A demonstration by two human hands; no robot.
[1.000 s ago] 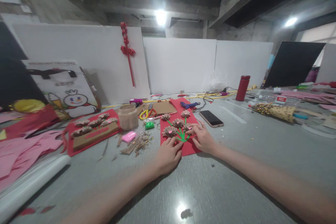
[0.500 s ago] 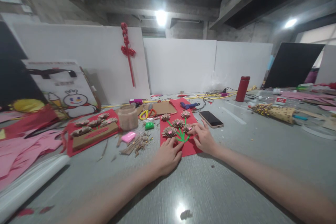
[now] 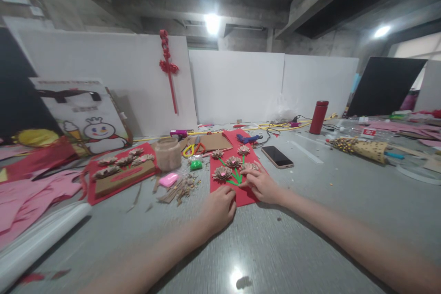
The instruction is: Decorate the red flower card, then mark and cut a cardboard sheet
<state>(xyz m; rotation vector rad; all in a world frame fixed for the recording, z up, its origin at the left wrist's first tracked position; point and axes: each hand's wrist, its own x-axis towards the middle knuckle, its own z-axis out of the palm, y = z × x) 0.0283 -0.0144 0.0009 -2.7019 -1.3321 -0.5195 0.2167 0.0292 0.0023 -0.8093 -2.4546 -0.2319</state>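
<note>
A red card [image 3: 241, 195] lies on the grey table in front of me, with several brown paper flowers [image 3: 222, 173] and green stems [image 3: 235, 177] stuck on it. My left hand [image 3: 217, 209] rests at the card's near left corner, its fingers curled in on the red paper. My right hand [image 3: 261, 184] lies on the card's right side, fingers spread flat and pressing beside the green stems, just below the nearest flower [image 3: 248, 166].
A black phone [image 3: 277, 156] lies just right of the card. Behind it are a blue glue gun [image 3: 248, 138], scissors [image 3: 193, 148], cardboard and a jar [image 3: 167, 153]. A second red flower card [image 3: 119, 172] and pink paper sit left; a red flask [image 3: 318, 116] stands far right.
My left hand has pulled back toward me and curled its fingers at the card's near corner. My right hand has slid slightly down, away from the flower, toward the stems.
</note>
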